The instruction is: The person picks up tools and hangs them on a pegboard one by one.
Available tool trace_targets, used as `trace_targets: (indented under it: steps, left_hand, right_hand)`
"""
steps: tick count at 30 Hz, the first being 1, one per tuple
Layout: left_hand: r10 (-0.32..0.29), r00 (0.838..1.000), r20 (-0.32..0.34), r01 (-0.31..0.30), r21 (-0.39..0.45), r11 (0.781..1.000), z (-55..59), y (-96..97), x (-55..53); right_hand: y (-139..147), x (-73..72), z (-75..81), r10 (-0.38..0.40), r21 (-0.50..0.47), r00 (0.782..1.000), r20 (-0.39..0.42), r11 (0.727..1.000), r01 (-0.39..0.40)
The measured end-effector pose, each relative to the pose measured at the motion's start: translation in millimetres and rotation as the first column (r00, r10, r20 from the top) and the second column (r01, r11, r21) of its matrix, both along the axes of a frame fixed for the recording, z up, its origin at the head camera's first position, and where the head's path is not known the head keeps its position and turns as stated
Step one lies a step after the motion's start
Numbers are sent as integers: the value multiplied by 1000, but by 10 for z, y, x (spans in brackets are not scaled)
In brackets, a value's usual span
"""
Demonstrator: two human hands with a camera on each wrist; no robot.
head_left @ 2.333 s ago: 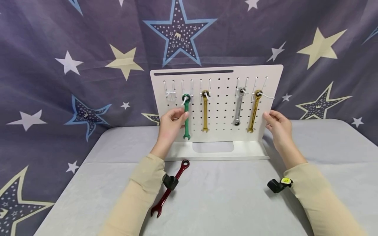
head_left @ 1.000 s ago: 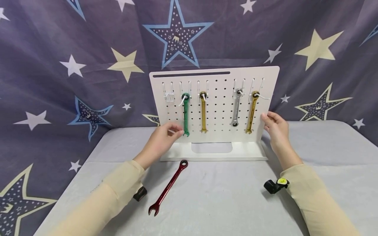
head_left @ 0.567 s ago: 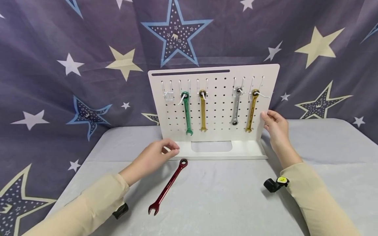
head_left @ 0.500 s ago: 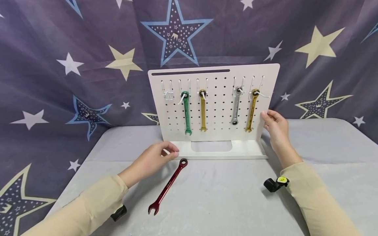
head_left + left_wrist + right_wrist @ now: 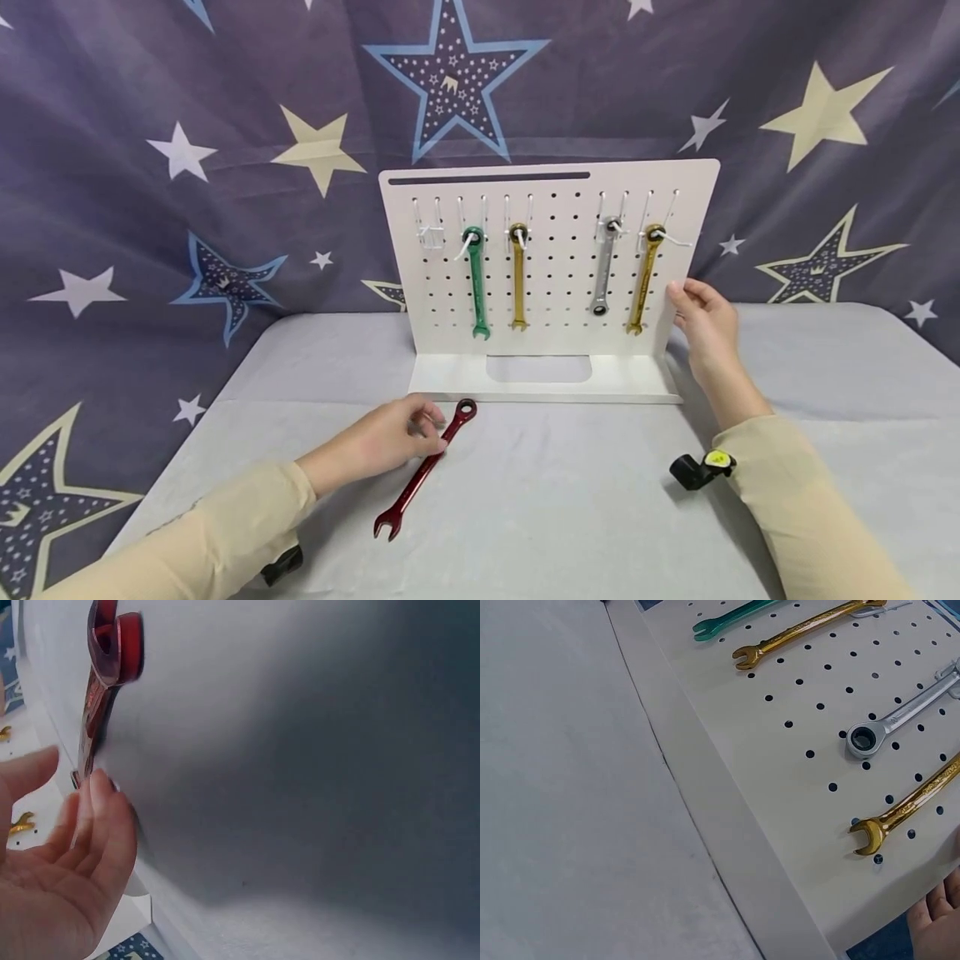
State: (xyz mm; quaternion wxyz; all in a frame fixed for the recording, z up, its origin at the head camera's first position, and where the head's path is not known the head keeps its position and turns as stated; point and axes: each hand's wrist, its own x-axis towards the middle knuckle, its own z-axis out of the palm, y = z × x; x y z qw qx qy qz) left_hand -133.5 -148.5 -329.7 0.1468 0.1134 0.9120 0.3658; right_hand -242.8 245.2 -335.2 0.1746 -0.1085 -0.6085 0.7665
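Observation:
A red combination wrench [image 5: 408, 492] lies slantwise on the table, its ring end close to the pegboard's base. My left hand [image 5: 397, 437] is over its upper half; in the left wrist view the thumb [image 5: 34, 771] stands apart from the fingers, whose tips are at the wrench. Whether they touch it I cannot tell. At the right edge of the white pegboard [image 5: 558, 292], my right hand [image 5: 705, 321] grips the board, thumb in front. On its hooks hang a green wrench [image 5: 477, 287], a gold wrench [image 5: 518, 287], a silver wrench [image 5: 604, 271] and another gold wrench [image 5: 644, 283].
An unoccupied white hook [image 5: 431, 237] sits at the board's left end. The board's base [image 5: 450, 375] has a low front lip on the grey tablecloth [image 5: 555, 500]. Behind the table hangs a star-patterned curtain [image 5: 315, 75].
My left hand has let go of the green wrench, which now hangs free, and has moved down to the red wrench. The right hand stays on the board's edge.

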Motion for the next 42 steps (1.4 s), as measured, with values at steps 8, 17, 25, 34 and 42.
trace_targets:
  steps: [8,17,25,34,42]
  left_hand:
    - [-59,997,-39,51,-188,981,-14,63,-52]
    - [-73,997,-28,64,-240,969,27,84,-97]
    - [-96,994,48,102,-149,984,15,52,-155]
    - [-190,976,109,195,-37,980,24,-5,-197]
    - [-151,969,195,123,147,981,-47,18,-183]
  right_hand:
    - [-3,11,-14,-14,3,1000,-5,1000,14]
    - [-7,-1,16,-25,43,1000,3,999,25]
    - [-14,-10,36,-29,64,1000,-1,998,29]
    - [-44,-37,28,-35,87,999,-1,996,35]
    - [-5,-35,-23,-37,113,999,17,993,35]
